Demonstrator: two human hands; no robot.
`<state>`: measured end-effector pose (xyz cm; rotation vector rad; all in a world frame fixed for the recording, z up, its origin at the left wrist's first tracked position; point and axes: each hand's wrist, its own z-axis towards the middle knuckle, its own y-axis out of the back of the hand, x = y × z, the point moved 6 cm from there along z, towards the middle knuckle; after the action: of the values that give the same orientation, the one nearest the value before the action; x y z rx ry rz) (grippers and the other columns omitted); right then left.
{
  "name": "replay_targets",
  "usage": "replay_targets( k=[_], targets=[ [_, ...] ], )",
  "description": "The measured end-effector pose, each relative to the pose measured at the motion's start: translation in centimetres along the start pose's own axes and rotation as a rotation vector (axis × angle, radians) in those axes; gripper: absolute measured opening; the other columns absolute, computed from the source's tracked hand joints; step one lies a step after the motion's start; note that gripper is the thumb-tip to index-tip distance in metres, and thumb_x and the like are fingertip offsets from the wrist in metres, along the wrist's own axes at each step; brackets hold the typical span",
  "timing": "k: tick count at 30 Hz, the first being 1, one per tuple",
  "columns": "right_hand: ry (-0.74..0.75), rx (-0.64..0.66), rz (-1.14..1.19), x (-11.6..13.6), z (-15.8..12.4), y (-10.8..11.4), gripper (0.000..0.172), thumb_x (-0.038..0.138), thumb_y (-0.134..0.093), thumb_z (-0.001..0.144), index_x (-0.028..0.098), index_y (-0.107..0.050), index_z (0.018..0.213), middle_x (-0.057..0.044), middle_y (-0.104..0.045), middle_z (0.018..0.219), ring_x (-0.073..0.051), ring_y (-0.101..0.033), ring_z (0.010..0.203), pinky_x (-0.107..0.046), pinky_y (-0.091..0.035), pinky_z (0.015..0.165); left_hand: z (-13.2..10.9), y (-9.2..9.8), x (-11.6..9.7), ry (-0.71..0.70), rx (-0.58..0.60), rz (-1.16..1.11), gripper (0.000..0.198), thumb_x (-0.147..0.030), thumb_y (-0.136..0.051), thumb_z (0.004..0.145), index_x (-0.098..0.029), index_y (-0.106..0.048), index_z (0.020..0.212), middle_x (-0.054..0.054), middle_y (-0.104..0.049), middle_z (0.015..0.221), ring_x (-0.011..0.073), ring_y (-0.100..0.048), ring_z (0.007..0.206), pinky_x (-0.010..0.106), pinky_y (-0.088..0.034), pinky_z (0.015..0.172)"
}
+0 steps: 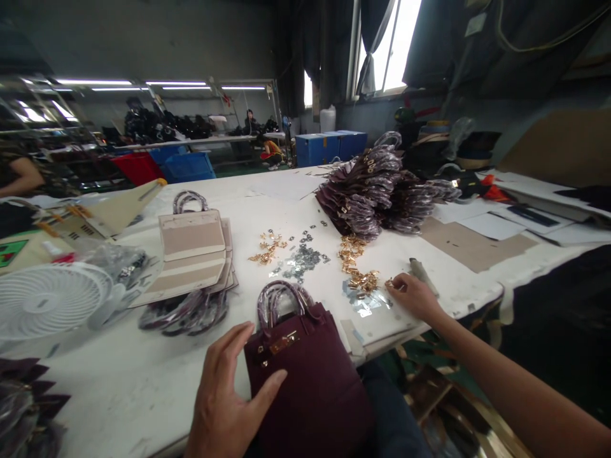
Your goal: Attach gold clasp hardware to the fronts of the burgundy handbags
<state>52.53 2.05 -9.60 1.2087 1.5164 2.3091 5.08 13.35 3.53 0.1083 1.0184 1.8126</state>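
A dark burgundy handbag (310,388) stands at the table's front edge, with plastic-wrapped handles and a gold clasp on its front. My left hand (229,388) is at the bag's left side, fingers apart, with the thumb over its front; whether it presses on the bag I cannot tell. To the right, my right hand (415,296) pinches a small gold metal fitting (389,283) just above the table. Beside it lie a pile of gold fittings (363,282) and some flat silver plates (366,305). A grey-handled tool (422,275) lies right behind that hand.
Small silver plates (303,261) and more gold fittings (268,248) lie mid-table. Flat beige-lined bag pieces (191,248) are stacked left, near a white fan (48,299). A heap of burgundy bag parts (367,191) with wrapped handles stands behind. Cardboard (477,245) lies right.
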Motion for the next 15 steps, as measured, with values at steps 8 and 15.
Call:
replay_targets(
  k=[8,15],
  targets=[
    [0.075,0.033,0.055,0.2,1.0,0.6,0.025,0.044,-0.061,0.090,0.024,-0.075,0.092,-0.006,-0.077,0.095,-0.025,-0.068,0.083,-0.038,-0.051,0.076,2.5,-1.1,-4.3,-0.192,0.172,-0.067,0.034,-0.029,-0.068,0.093,-0.027,-0.060,0.126,0.009,-0.066,0.121,0.0268,-0.064,0.114,0.043,-0.057,0.099],
    [0.065,-0.078,0.018,-0.1,1.6,1.4,0.037,0.038,-0.054,0.092,0.021,-0.075,0.117,-0.011,-0.075,0.112,-0.026,-0.066,0.087,-0.041,-0.052,0.083,3.8,-4.1,-5.5,-0.302,0.349,-0.051,0.029,-0.025,-0.068,0.092,-0.024,-0.064,0.121,0.009,-0.068,0.121,0.0271,-0.064,0.115,0.047,-0.056,0.102]
  ],
)
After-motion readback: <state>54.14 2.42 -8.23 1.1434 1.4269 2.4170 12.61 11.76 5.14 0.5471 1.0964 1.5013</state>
